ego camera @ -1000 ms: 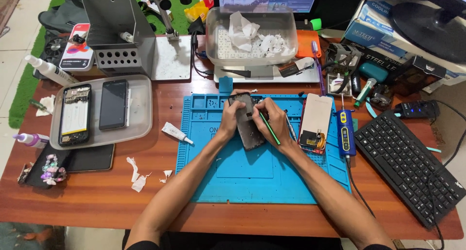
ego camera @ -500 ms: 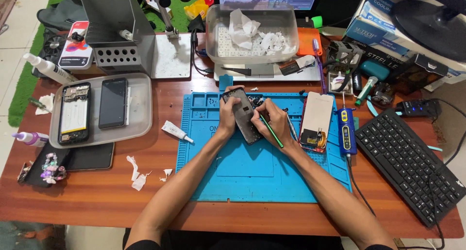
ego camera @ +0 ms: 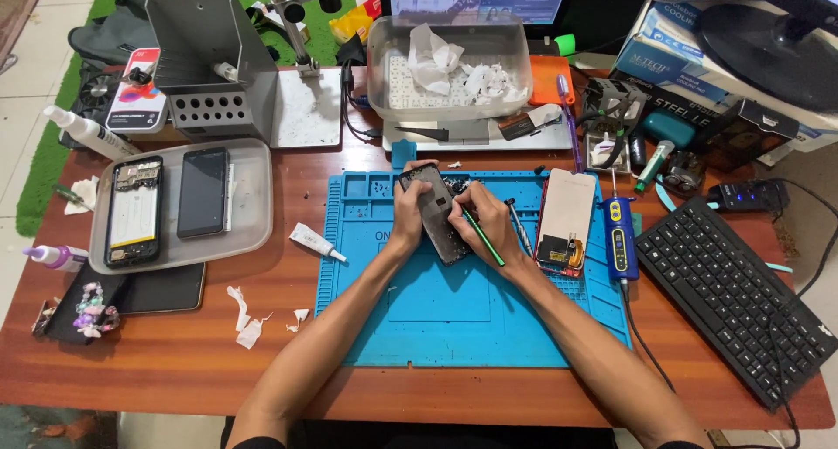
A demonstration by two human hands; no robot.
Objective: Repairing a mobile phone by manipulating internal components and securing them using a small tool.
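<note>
Left hand (ego camera: 408, 218): your fingers are wrapped round the left edge of the phone (ego camera: 436, 213), thumb on its face, clamped firmly.
Right hand (ego camera: 489, 222): fingers pinched together on the green tool (ego camera: 482, 237), pen-style; its tip sits at the phone's top right, its tail points down past your wrist.
Phone: dark slab, held tilted between both hands, just above the blue mat (ego camera: 454, 309), long axis slanting down to the right.
Handling, judged: light and stiff, but thin; likely fragile if it is bent or pried hard. The smooth face may be slippery, so grip by the long edges, not the flat faces.
Tool, judged: light, rigid, narrow; hold it near the tip for control.
Just right of your right fingers: tweezers (ego camera: 520, 226) on the mat, then a pale screen panel (ego camera: 566, 215) with a ribbon part at its lower end.
Further right: blue driver (ego camera: 618, 235), then the keyboard (ego camera: 733, 296).
Left of your left fingers: small white tube (ego camera: 314, 241), near the mat's edge.
Far left: grey tray (ego camera: 249, 200) holding two phones.
</note>
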